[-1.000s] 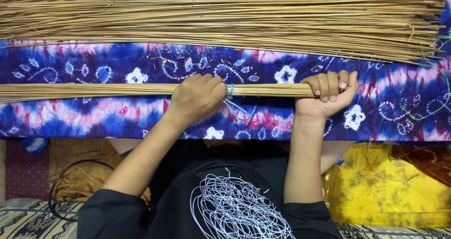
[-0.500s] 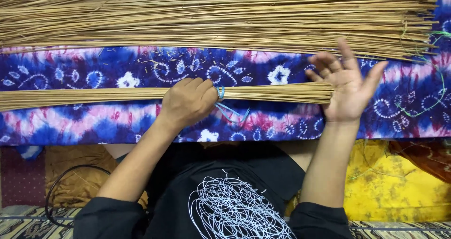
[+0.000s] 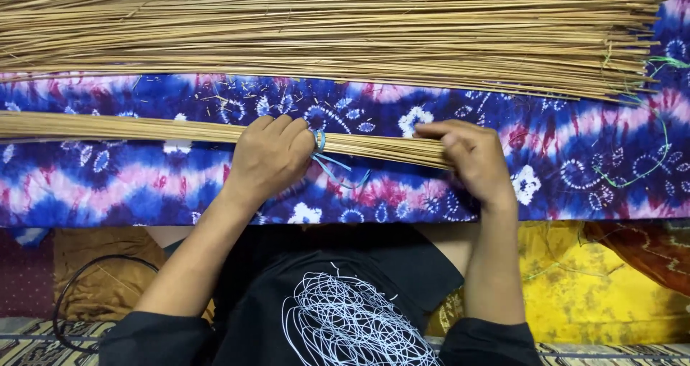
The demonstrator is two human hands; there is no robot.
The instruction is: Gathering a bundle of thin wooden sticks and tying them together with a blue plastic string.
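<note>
Head view: left hand (image 3: 269,154) clamped around a thin bundle of sticks (image 3: 129,128) lying across the tie-dyed cloth (image 3: 575,165), beside a blue tie (image 3: 321,150). Right hand (image 3: 471,157) closed over the bundle's end, apparently evening the tips. Larger stick pile (image 3: 323,28) well beyond. Probably mid-binding; next, tightening the tie without loosening grip.

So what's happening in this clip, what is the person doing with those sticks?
A person seated on the floor handles a slim bundle of thin tan sticks lying across a blue, pink and white tie-dye cloth. The left hand grips the bundle beside a light blue band wrapped around it. The right hand rests on the bundle's cut end, fingers curled over it. A much larger heap of the same tan sticks lies beyond, untouched.
</note>
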